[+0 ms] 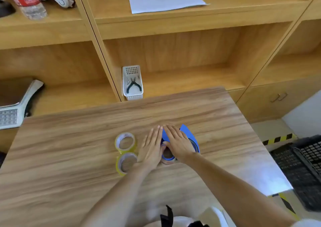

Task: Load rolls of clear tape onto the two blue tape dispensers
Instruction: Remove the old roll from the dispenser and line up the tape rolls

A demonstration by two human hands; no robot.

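Both hands, left (pixel 150 151) and right (pixel 180 144), lie flat with fingers straight, gripping nothing, likely steadying the blue plastic tape dispensers (pixel 188 133) on the wooden surface (pixel 69 140) for loading.

Two rolls of clear tape with yellowish edges and white cardboard cores lie flat on the table, touching each other: the farther tape roll (pixel 125 142) sits at 12 o'clock from the nearer tape roll (pixel 126 163). At 3 o'clock from them lie the blue plastic tape dispensers, mostly covered by two flat hands. Of the left blue dispenser (pixel 167 154) only a round ring and a blue strip show; the right blue dispenser (pixel 188 134) shows a pointed blade end at 12 o'clock
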